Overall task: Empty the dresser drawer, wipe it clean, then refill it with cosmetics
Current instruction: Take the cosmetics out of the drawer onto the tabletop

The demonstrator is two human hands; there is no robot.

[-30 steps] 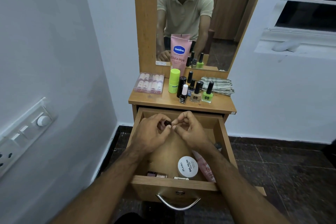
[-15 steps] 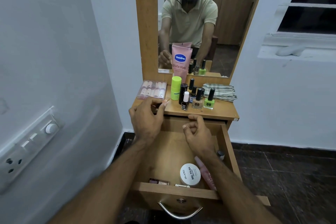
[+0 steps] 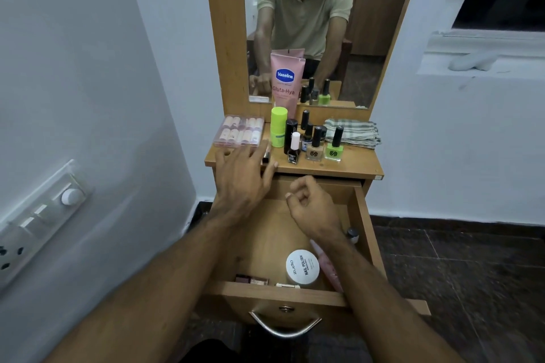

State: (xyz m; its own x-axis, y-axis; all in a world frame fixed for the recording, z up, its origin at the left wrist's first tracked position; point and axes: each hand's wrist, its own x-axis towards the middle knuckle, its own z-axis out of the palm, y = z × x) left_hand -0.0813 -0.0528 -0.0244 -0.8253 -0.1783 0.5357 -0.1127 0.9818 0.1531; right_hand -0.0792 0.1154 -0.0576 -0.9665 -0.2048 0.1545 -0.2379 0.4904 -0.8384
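Observation:
The wooden drawer [image 3: 365,233] is pulled open. In it lie a white round nail-polish jar [image 3: 302,267], a pink tube [image 3: 326,267], a small dark-capped bottle [image 3: 352,234] and small dark items [image 3: 250,279] at the front. My left hand [image 3: 240,180] reaches onto the dresser top [image 3: 354,166] with fingers straight. A small dark lipstick-like item [image 3: 267,156] stands right by its fingertips. My right hand [image 3: 312,205] hovers over the drawer, loosely curled and holding nothing.
On the dresser top stand a pink Vaseline tube [image 3: 286,82], a green stick [image 3: 278,130], several nail polish bottles [image 3: 315,144], a clear case of small tubes [image 3: 240,131] and a folded checked cloth [image 3: 352,132]. A mirror is behind, a wall to the left.
Both hands held a small dark item over the drawer. My left hand then carried it up to the dresser top and now has its fingers straightened beside it. My right hand stayed over the drawer.

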